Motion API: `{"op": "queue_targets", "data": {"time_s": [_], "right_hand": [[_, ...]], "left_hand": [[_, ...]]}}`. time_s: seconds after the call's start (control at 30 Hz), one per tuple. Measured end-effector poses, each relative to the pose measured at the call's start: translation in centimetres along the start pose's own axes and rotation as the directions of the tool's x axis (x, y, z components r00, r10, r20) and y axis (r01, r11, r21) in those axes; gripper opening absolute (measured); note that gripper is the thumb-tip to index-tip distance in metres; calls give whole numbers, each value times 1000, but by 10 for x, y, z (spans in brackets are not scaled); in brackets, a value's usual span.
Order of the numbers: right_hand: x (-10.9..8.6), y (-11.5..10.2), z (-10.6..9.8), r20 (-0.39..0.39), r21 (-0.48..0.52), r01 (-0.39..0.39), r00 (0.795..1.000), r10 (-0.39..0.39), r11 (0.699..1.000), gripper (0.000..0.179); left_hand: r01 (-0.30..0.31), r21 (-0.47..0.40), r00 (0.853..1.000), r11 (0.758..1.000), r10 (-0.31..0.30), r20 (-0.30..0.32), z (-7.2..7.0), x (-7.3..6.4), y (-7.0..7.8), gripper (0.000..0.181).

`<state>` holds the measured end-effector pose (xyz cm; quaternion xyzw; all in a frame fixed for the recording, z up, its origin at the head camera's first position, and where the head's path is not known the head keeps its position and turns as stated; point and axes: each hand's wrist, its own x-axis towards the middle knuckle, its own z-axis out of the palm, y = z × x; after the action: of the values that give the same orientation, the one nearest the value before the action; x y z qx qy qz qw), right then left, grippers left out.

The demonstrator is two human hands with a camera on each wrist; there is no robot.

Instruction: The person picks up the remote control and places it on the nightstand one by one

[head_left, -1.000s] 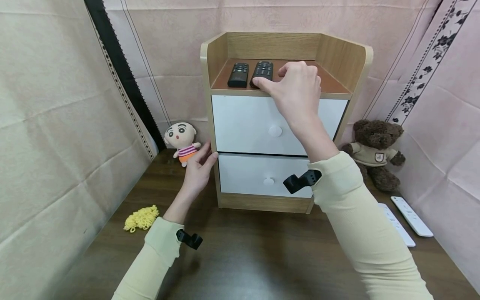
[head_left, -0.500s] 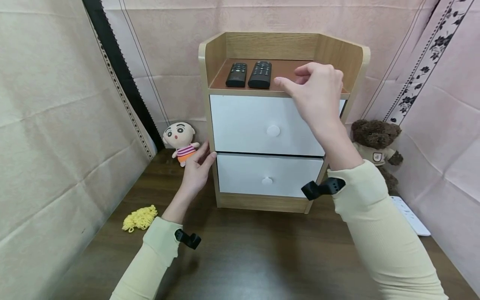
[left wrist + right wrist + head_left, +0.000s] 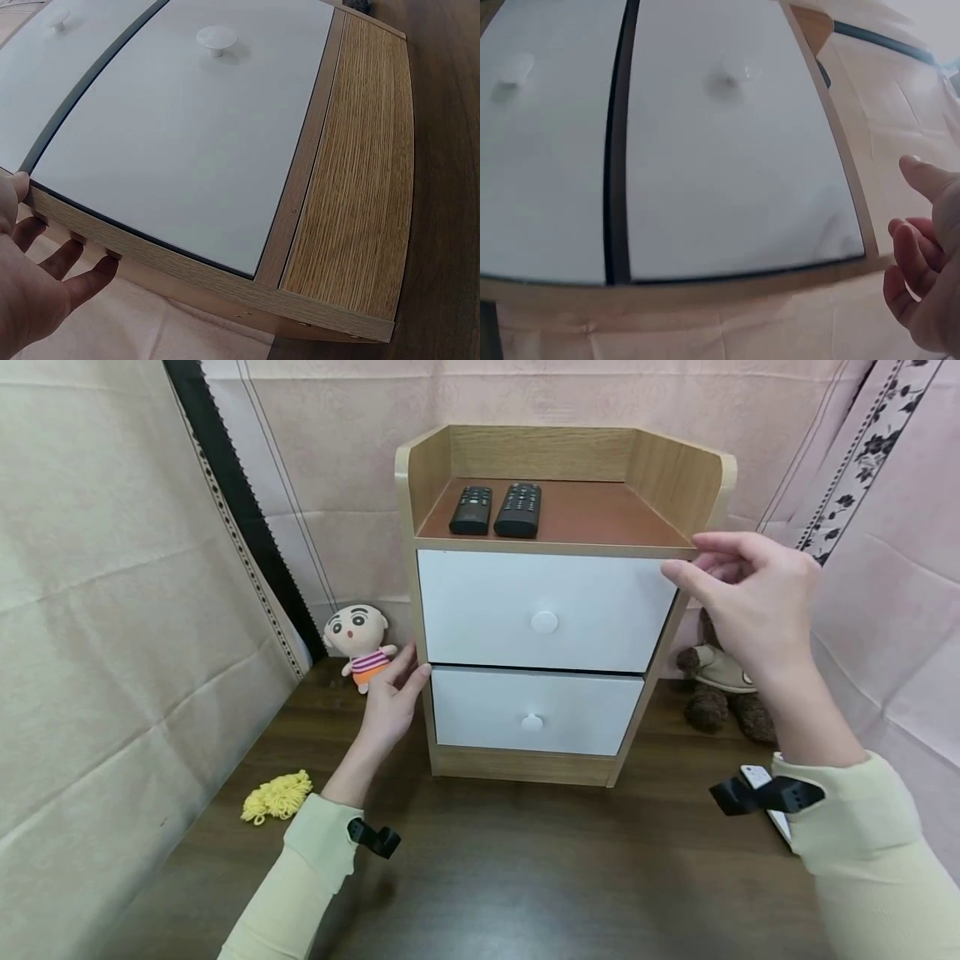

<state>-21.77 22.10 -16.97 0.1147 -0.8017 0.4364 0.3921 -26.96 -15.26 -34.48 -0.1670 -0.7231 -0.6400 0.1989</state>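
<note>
A small wooden cabinet (image 3: 517, 764) with two white drawers, both pushed in, stands on the table. My left hand (image 3: 388, 706) rests against its left side, thumb at the front edge and fingertips on the side panel, as the left wrist view also shows. Two black remote controls, a left one (image 3: 471, 511) and a right one (image 3: 517, 511), lie side by side on the brown top shelf. My right hand (image 3: 757, 597) hangs in the air beside the cabinet's upper right corner, fingers loosely bent, holding nothing. It hides most of the teddy bear (image 3: 723, 677).
A plush doll (image 3: 358, 643) sits left of the cabinet, near my left hand. Yellow yarn (image 3: 277, 796) lies at the front left. A white remote-like object (image 3: 759, 777) at the right is partly hidden by my right wrist. Fabric walls (image 3: 112, 610) enclose the table (image 3: 540, 868).
My right hand has moved away from the right black remote control, going right and down past the cabinet's side. Both remotes stay on the shelf. My left hand keeps its place.
</note>
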Motion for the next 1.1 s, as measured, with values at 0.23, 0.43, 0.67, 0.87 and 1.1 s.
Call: {"op": "queue_targets", "data": {"time_s": [0.23, 0.43, 0.67, 0.87, 1.1], "right_hand": [[-31, 19, -31, -3, 21, -69, 998, 69, 997, 41], [-60, 43, -51, 23, -37, -31, 999, 32, 999, 45], [-95, 96, -76, 69, -31, -98, 993, 100, 995, 51], [-124, 140, -98, 88, 7, -135, 987, 134, 991, 66], [-159, 182, -122, 85, 25, -225, 971, 222, 974, 76]], "left_hand": [[17, -12, 1000, 1000, -17, 7, 1, 0, 1, 56], [26, -5, 1000, 1000, -26, 11, 0, 0, 1, 56], [10, -3, 1000, 1000, -10, 26, 2, 0, 2, 56], [21, 2, 999, 1000, -22, 28, 2, -1, 2, 56], [39, 13, 999, 999, -39, 22, -2, 0, 0, 56]]}}
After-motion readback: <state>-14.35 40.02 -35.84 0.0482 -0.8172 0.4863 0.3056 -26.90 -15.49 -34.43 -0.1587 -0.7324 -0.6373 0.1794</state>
